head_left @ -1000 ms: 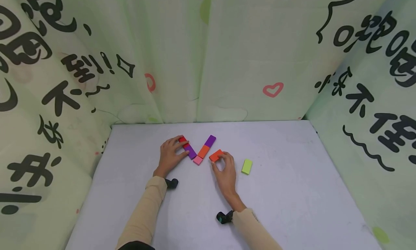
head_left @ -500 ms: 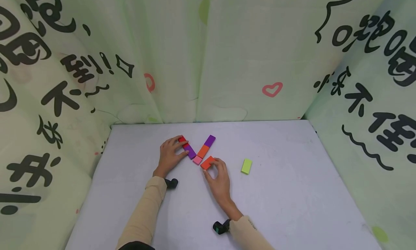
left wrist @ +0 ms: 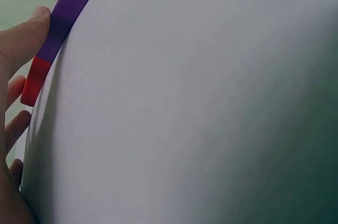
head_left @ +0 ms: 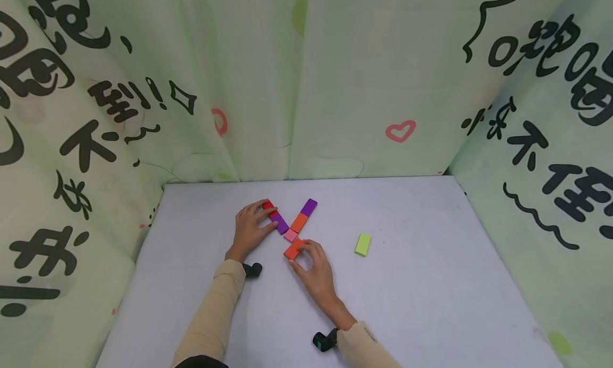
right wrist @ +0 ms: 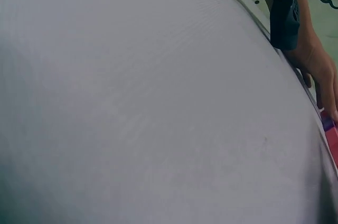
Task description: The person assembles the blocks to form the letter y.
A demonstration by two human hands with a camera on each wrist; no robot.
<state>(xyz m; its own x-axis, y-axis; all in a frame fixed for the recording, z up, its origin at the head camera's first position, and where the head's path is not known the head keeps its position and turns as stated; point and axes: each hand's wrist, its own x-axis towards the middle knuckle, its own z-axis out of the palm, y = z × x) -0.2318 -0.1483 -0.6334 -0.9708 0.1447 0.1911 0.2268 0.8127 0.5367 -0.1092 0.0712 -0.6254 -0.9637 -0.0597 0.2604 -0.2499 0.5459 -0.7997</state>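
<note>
On the left side of the pale surface (head_left: 191,283), the left hand (head_left: 250,227) lies flat and palm down, its fingers (head_left: 258,207) stretched out and pressing on a red tile (head_left: 268,206) and the purple tile (head_left: 280,223) that follows it; these two run in a line slanting down to the right. The left wrist view shows the same tiles edge-on with the fingertips laid against them, uncurled. The line ends at a small pink tile (head_left: 290,235), from which a second arm of the pattern rises to the upper right: an orange tile (head_left: 299,222) and then another purple tile (head_left: 309,207). Just below the pink tile sits a further orange block (head_left: 293,249), its long axis slanting from lower left to upper right, so its upper end appears to meet the pink tile, though the view is too coarse to say whether they touch. The right hand (head_left: 313,269) lies directly below and right of this block and is the nearer hand; its fingers (head_left: 306,245) curl over the block with the thumb at the lower side, pinching it against the surface. The wrist angles back toward the lower right. Well apart, further right, a green tile (head_left: 363,244) lies alone.
</note>
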